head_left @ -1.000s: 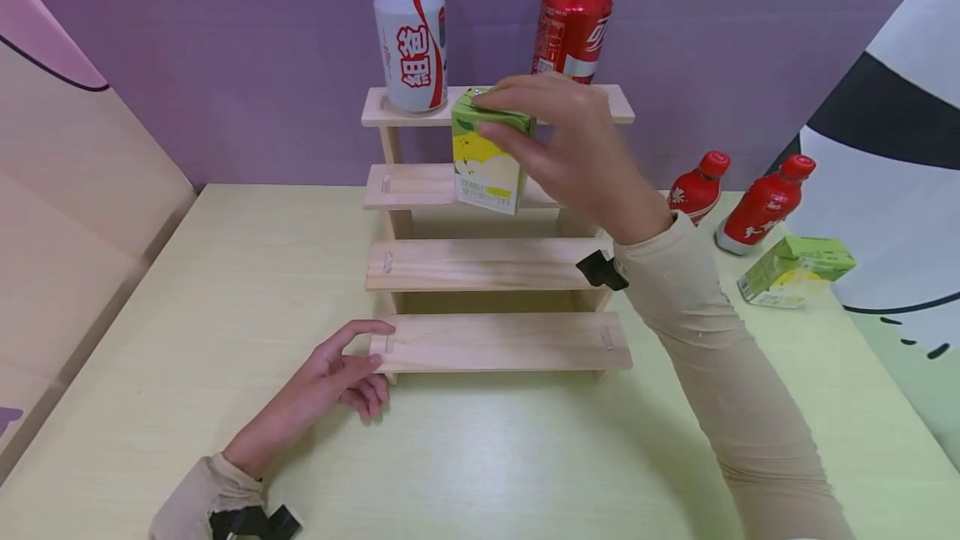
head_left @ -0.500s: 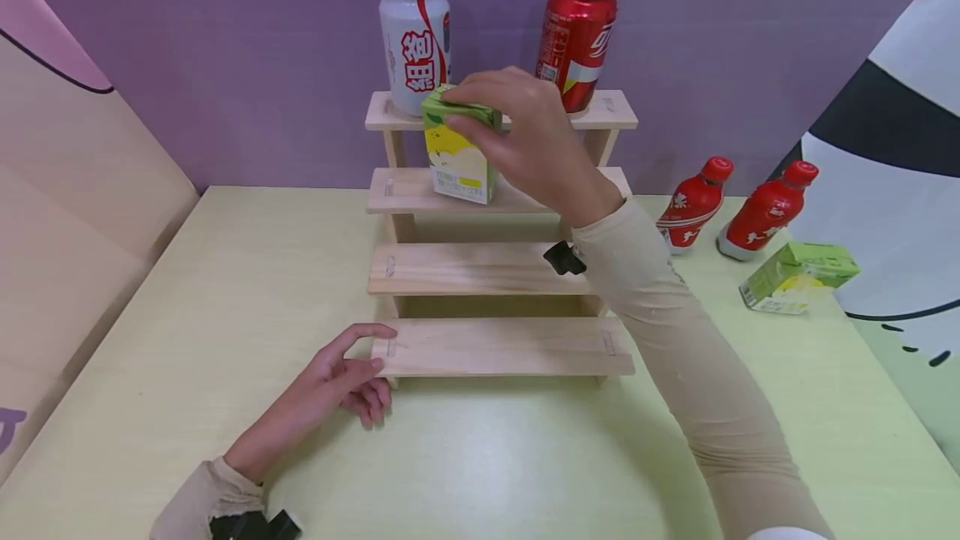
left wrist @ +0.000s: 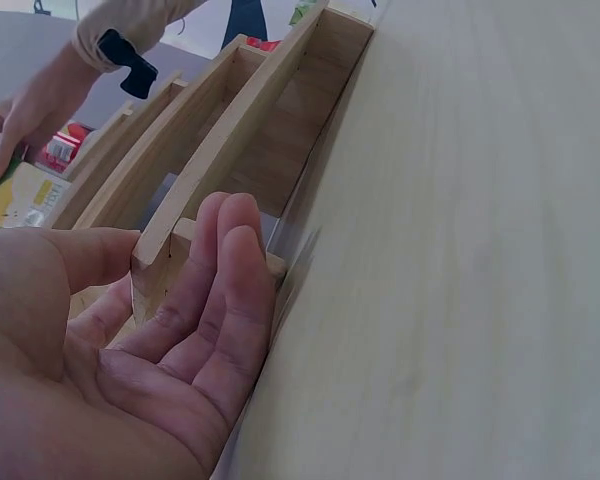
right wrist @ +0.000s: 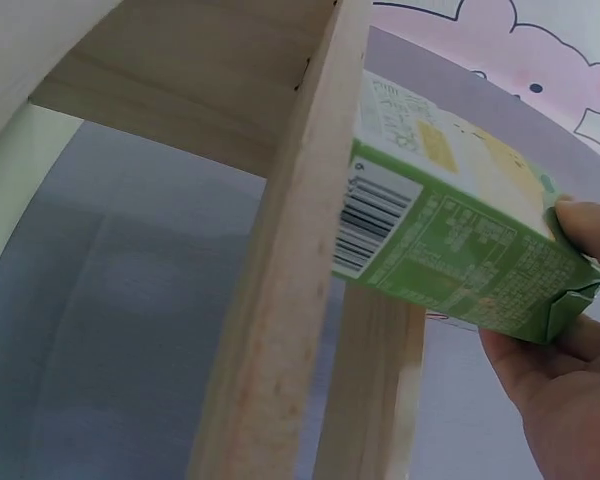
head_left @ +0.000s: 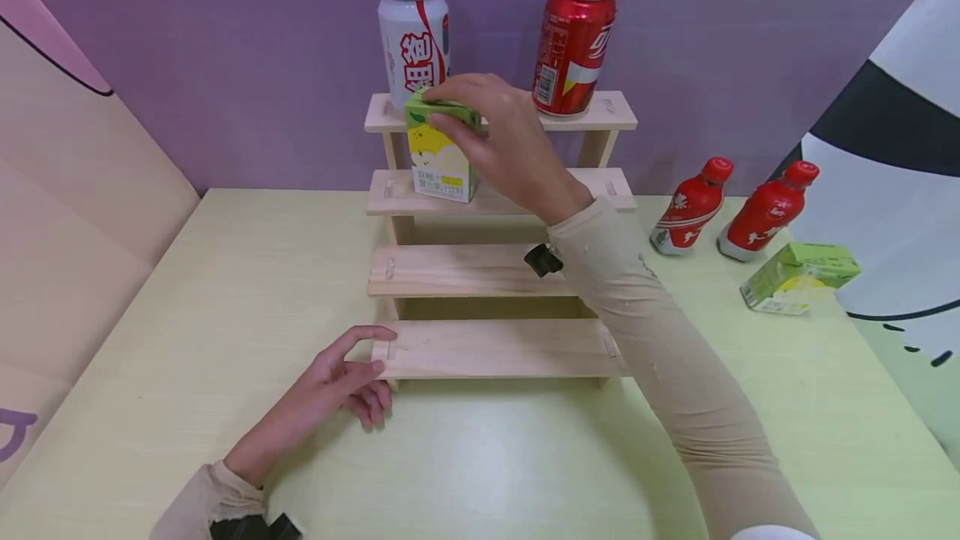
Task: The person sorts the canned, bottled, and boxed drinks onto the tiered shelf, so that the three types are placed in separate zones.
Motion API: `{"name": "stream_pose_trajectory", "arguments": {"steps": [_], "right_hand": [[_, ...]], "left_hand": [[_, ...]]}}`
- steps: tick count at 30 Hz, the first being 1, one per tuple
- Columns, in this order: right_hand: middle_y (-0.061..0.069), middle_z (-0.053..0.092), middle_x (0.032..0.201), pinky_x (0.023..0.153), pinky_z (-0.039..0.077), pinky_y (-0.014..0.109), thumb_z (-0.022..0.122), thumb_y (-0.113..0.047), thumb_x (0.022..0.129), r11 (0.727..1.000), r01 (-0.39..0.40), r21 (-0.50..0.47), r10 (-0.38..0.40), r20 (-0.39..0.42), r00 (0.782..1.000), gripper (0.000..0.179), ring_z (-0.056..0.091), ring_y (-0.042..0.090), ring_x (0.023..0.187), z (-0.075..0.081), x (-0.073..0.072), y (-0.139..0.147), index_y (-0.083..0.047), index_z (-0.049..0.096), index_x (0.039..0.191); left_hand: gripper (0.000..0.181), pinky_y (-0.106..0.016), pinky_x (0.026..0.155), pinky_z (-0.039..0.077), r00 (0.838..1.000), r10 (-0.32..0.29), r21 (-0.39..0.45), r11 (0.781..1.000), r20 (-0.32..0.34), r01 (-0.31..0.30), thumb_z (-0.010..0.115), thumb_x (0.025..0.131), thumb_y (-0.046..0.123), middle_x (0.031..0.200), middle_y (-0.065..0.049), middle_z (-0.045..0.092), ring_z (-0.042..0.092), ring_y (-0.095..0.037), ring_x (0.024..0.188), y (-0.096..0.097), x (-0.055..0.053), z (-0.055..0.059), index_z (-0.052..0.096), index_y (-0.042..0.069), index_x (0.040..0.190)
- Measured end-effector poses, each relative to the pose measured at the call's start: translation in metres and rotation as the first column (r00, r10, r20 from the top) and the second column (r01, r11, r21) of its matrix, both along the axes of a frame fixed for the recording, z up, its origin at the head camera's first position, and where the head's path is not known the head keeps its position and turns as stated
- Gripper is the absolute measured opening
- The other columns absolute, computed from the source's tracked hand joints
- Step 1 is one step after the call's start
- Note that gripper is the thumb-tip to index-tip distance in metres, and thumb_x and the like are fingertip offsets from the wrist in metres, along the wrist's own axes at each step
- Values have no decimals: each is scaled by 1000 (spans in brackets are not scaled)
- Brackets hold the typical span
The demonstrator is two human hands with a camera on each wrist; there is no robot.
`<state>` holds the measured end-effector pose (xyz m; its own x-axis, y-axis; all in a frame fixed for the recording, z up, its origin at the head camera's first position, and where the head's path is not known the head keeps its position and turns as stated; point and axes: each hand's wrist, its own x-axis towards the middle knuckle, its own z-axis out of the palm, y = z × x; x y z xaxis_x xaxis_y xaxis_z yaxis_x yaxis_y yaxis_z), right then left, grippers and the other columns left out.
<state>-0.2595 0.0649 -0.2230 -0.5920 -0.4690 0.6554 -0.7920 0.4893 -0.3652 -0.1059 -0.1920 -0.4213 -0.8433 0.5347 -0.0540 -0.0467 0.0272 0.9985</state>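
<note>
A green and yellow juice carton stands upright at the left part of the second tier from the top of a wooden step shelf. My right hand grips its top from the right, thumb on the front; the right wrist view shows the barcode side of the carton right at the tier's edge. At the lowest tier's left end, my left hand pinches the board between thumb and index finger. In the left wrist view the other fingers curl below the board.
On the top tier stand a white can at left and a red can at right. Right of the shelf are two red bottles, one nearer and one farther right, and another green juice carton on the table.
My right hand has carried the juice carton left and slightly down, from before the middle of the shelf to the left part of the second tier. The left hand keeps its place.
</note>
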Motion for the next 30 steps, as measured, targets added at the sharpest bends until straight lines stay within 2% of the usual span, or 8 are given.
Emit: {"name": "stream_pose_trajectory", "arguments": {"steps": [9,17,21,25,30], "right_hand": [[5,63,133,106,40,19,65,-20,98,1000,-3,28,2,28,1000,32,54,11,126,-2,-1,3,-7,66,128],[7,57,141,111,34,26,70,-19,95,996,13,87,-12,-7,1000,40,45,18,133,1,2,12,-12,64,134],[6,55,143,111,35,26,71,-20,94,996,38,77,-36,-20,999,44,42,16,134,0,7,21,-15,62,137],[5,57,140,110,37,27,73,-21,93,996,78,47,-75,-48,996,41,45,15,131,3,15,34,-14,65,133],[6,62,133,108,41,32,75,-17,91,998,66,3,-66,-102,993,36,50,18,127,12,24,49,-11,69,126]], "left_hand": [[41,-46,62,60,1000,13,-13,1000,10,-13,50,106,20,86,-32,65,67,-30,68,1,-1,2,37,16,146],[41,-45,61,60,1000,11,-11,1000,4,-11,49,107,19,85,-31,66,67,-29,68,3,-2,2,37,15,146],[41,-45,61,60,1000,10,-11,1000,2,-10,49,107,19,85,-31,66,67,-29,68,3,-1,2,36,14,146],[41,-45,62,60,1000,11,-16,1000,2,-11,49,107,20,86,-31,65,67,-31,68,3,0,1,37,15,146],[41,-46,62,60,1000,9,-21,1000,-1,-9,48,107,20,86,-31,66,67,-33,69,2,1,1,36,14,146]]}}
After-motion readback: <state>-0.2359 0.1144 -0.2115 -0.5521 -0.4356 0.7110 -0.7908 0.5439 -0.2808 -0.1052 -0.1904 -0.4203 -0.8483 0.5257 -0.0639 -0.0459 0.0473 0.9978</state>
